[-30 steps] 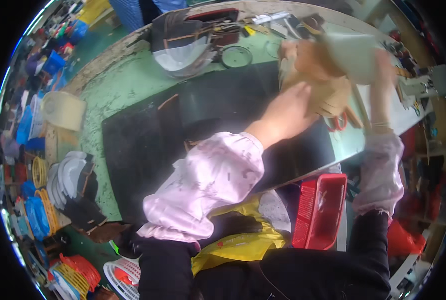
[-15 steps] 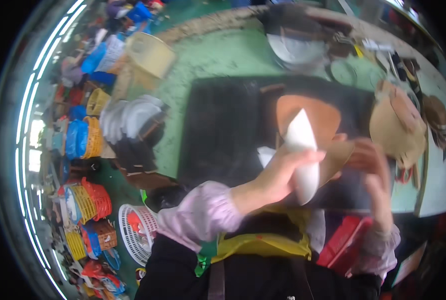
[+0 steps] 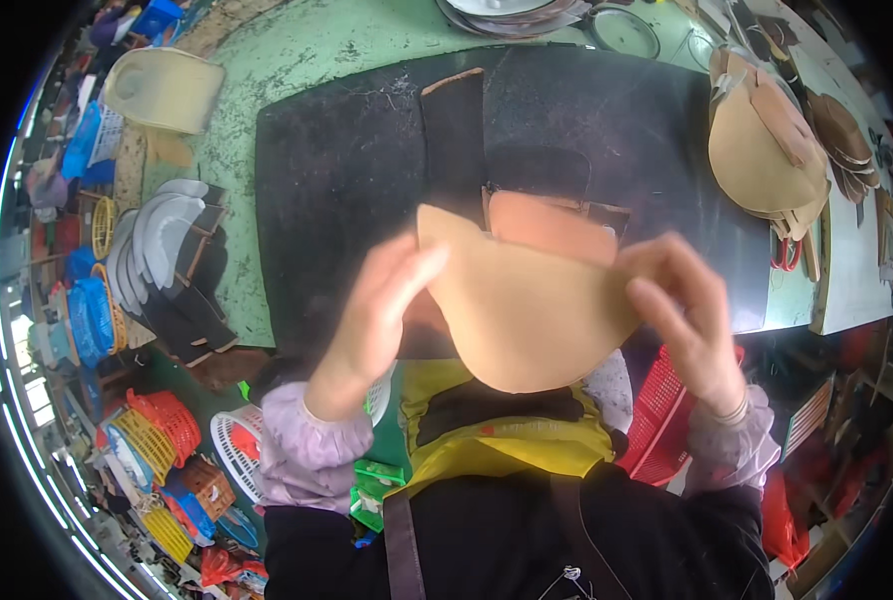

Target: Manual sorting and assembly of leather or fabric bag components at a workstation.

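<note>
Holding a tan leather piece (image 3: 527, 310) at mid-frame, left hand (image 3: 382, 310) and right hand (image 3: 687, 310) now pinch its opposite edges, spread flat rather than curled upright as before, above the black mat (image 3: 347, 180).

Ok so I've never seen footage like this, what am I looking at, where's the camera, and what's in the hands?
There is no machine here, just a person working with bare hands. The camera sits on their head and looks down through a fisheye lens, so straight edges bend. The left hand and right hand hold up a tan leather piece by its two sides. Below it lies a black mat on a green table. A stack of tan pieces lies on the right side of the table. Red basket beside the yellow apron; coloured baskets on the floor to the left.
</note>
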Demonstrator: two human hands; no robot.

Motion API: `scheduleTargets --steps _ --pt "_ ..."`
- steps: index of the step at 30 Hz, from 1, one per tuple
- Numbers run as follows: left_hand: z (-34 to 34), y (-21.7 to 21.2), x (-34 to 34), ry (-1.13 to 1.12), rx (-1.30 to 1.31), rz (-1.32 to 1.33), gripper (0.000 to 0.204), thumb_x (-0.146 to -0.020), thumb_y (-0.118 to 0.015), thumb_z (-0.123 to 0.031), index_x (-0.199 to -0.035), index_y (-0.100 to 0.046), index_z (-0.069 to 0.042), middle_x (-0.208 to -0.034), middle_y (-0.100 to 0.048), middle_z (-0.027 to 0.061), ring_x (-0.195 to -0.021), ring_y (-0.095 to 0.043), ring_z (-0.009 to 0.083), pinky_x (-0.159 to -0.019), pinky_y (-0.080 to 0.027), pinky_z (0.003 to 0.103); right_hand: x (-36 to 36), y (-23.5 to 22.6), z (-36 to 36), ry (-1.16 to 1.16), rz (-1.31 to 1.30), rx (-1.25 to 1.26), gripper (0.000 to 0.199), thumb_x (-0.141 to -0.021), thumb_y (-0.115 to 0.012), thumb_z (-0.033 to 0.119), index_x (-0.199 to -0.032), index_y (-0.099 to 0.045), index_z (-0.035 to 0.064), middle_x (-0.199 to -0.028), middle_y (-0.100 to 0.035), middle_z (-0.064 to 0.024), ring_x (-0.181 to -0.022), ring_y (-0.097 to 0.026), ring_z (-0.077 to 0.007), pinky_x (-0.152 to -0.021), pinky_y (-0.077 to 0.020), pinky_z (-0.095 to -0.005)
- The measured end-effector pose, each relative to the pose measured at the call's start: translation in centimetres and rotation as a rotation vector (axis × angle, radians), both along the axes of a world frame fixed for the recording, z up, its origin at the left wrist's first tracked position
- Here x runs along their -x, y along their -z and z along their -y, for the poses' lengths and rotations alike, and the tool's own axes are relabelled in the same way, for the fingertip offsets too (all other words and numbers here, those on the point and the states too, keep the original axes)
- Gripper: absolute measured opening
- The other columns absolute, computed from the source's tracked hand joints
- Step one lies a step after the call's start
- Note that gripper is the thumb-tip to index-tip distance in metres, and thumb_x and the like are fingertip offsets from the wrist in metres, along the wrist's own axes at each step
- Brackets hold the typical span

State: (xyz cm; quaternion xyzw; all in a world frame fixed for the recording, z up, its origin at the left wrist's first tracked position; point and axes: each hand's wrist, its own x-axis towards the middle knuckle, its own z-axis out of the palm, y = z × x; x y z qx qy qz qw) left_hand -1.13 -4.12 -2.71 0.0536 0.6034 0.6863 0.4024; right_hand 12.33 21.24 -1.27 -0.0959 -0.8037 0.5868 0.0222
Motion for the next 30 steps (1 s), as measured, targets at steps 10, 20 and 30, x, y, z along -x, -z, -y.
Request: scheduleTargets --steps 10,20,30 --pt "-1.7 1.2 3.4 0.141 0.369 -0.193 0.024 -0.101 -0.062 -0.024 -0.107 -0.063 0.0 -0.08 -0.072 0.0098 -0.053 -0.068 0.0159 -0.04 -0.044 0.023 4.4 2.5 -2.1 0.11 0.291 0.138 0.012 -0.097 -0.067 0.01 -0.094 -0.06 0.0007 -0.072 -0.068 -0.0027 -0.056 -0.057 -0.0041 -0.051 -0.0452 -0.0199" --pt "-2.1 0.9 4.0 0.181 0.396 -0.141 0.022 -0.1 -0.064 -0.021 -0.096 -0.055 -0.001 -0.076 -0.071 0.0122 -0.055 -0.07 0.0192 -0.038 -0.044 0.024 4.5 2.4 -2.6 0.089 0.337 0.131 0.013 -0.097 -0.067 0.011 -0.093 -0.06 0.0006 -0.074 -0.069 -0.0035 -0.055 -0.058 -0.0039 -0.049 -0.0459 -0.0193" --pt "-3.2 -0.2 3.6 0.279 0.702 -0.357 0.027 -0.098 -0.068 -0.023 -0.083 -0.053 -0.005 -0.068 -0.067 0.0083 -0.042 -0.057 0.0117 -0.039 -0.039 0.024 4.1 2.0 -2.3 0.079 0.355 0.002 0.016 -0.092 -0.071 0.01 -0.09 -0.058 0.0007 -0.068 -0.066 -0.0039 -0.056 -0.062 -0.0094 -0.051 -0.0493 -0.0238"
